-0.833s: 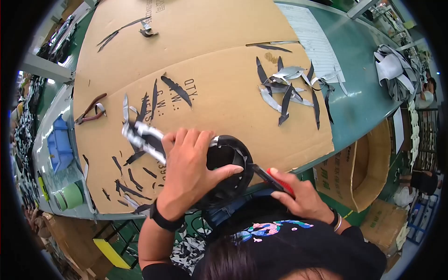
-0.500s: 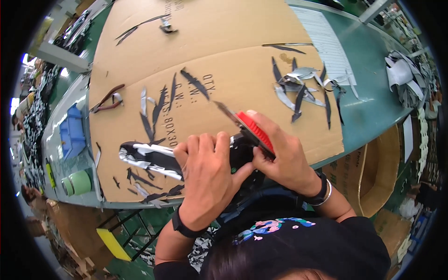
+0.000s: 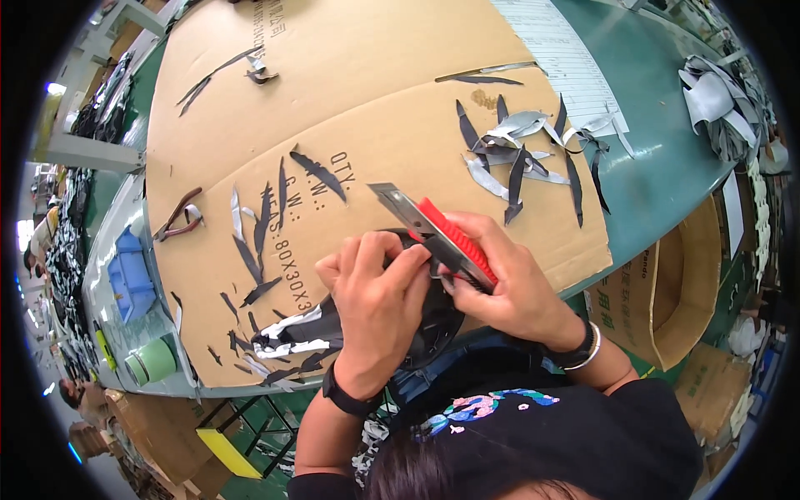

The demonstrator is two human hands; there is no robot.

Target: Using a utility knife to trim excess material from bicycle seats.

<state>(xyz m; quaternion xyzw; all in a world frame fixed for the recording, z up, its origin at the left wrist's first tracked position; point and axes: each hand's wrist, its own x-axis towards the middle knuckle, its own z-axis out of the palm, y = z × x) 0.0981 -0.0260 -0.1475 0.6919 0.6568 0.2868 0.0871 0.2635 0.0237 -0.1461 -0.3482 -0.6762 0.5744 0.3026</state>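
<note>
My right hand is wrapped round a red utility knife. Its blade is out and points up and to the left, over the cardboard. A long black piece with white edging lies beneath my left hand, and a rounded black section of it shows between my hands. The left thumb and forefinger pinch some black material right beside the knife. What exactly they grip is partly hidden by the fingers. Dark trimmed strips are scattered on the cardboard sheet beyond the hands.
Red-handled pliers lie at the cardboard's left side. Further left stand a blue bin and a green cup. A pile of strips lies at right, near a printed sheet. An open carton stands below the table's right edge.
My left hand has gone from lying over the black piece to pinching at it beside the knife. The black piece has swung closer to my body. The whole view has shifted somewhat.
</note>
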